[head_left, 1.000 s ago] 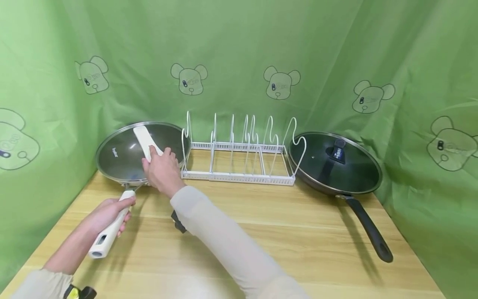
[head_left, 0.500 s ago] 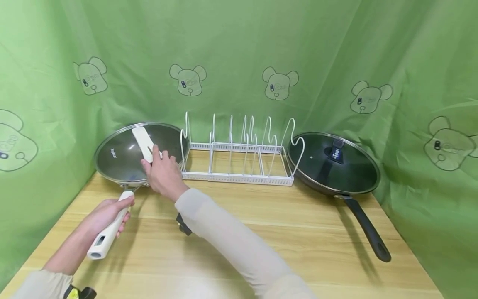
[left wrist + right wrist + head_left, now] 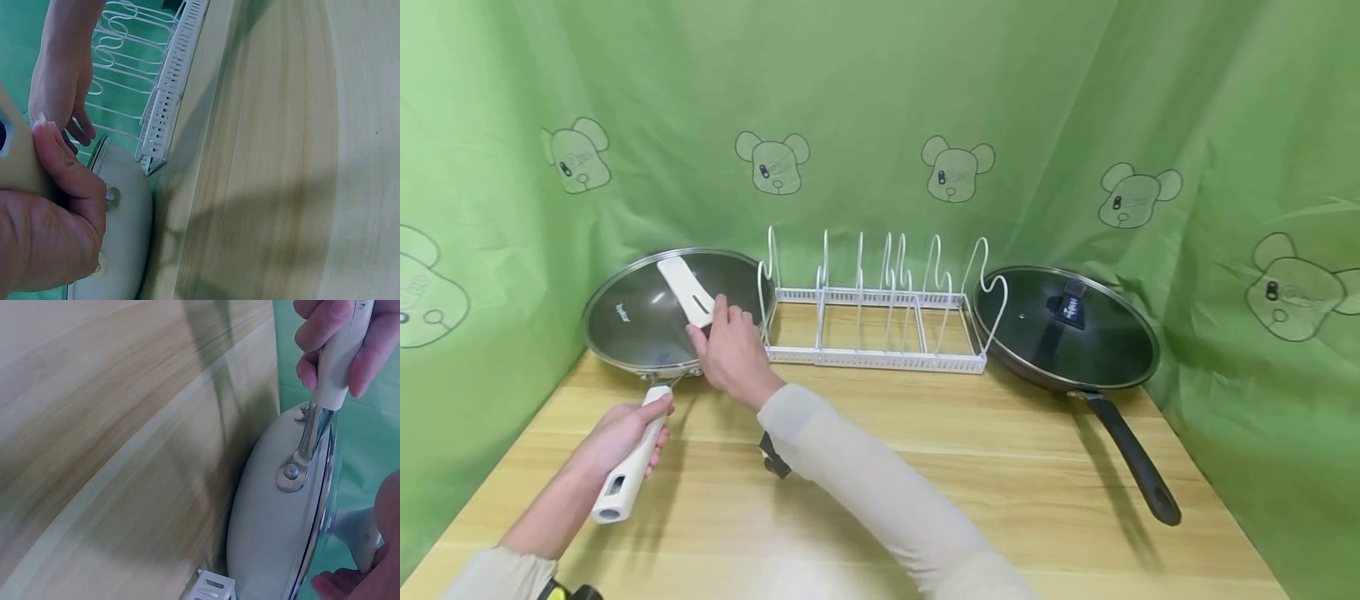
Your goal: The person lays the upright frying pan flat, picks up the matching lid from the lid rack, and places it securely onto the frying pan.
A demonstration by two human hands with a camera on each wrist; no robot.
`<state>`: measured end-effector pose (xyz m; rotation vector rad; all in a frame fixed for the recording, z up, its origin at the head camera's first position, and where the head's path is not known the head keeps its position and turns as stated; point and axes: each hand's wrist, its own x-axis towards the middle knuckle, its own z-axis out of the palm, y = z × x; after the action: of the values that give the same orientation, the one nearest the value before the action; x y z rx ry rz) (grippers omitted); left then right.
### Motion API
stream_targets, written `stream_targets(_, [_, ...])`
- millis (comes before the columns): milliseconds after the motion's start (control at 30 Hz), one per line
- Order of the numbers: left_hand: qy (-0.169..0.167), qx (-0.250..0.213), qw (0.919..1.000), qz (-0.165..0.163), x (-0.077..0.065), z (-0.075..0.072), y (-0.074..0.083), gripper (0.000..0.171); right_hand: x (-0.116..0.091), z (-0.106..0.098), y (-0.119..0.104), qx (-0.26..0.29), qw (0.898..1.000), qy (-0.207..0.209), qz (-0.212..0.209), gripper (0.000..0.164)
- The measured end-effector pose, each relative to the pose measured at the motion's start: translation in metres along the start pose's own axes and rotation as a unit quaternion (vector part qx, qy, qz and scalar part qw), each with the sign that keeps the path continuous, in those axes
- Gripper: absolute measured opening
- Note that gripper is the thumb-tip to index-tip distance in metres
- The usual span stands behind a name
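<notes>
A white-handled pan point(image 3: 269, 506) with a glass lid point(image 3: 625, 321) on top sits at the table's left. My left hand point(image 3: 632, 429) grips its white handle point(image 3: 632, 475), fingers wrapped round it. On the lid is a long white lid handle point(image 3: 681, 283); my right hand point(image 3: 733, 350) pinches its near end between thumb and fingers. In the right wrist view that lid handle point(image 3: 361, 531) reaches between the thumb and the curled fingers. The left wrist view shows my left thumb point(image 3: 69, 162) along the pan handle and the pan's pale side point(image 3: 128, 212).
A white wire rack point(image 3: 880, 358) with several upright loops stands at the back middle, close beside the pan. Right of it is a dark pan point(image 3: 1045, 379) with a glass lid point(image 3: 1112, 333) and a black handle point(image 3: 1135, 458) pointing forward. Green curtain point(image 3: 865, 100) surrounds the wooden table point(image 3: 865, 467).
The pan handle's near end has swung slightly right with my left hand. My right forefinger, earlier laid over the lid handle, now sits at its near end. The whole view has shifted slightly.
</notes>
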<state>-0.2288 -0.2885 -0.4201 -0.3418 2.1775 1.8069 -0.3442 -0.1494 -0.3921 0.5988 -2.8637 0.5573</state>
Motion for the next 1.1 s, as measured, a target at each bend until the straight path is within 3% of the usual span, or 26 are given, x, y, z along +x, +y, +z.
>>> stream_targets(300, [0.01, -0.026, 0.9996, -0.004, 0.002, 0.004, 0.0, 0.041, -0.002, -0.003, 0.001, -0.032, 0.999, 0.003, 0.0, 0.069])
stream_targets(533, [0.031, -0.064, 0.9975, 0.004, 0.008, 0.013, 0.002, 0.031, 0.003, -0.001, 0.006, -0.037, 0.999, 0.014, -0.013, 0.064])
stream_targets(833, [0.036, -0.077, 0.9963, 0.009, 0.012, 0.008, 0.002, 0.032, -0.003, 0.001, 0.01, -0.041, 0.999, -0.005, -0.012, 0.061])
stream_targets(1100, [0.043, -0.059, 0.997, 0.023, 0.017, 0.009, 0.004, 0.029, -0.002, 0.003, 0.015, -0.042, 0.999, -0.023, -0.011, 0.065])
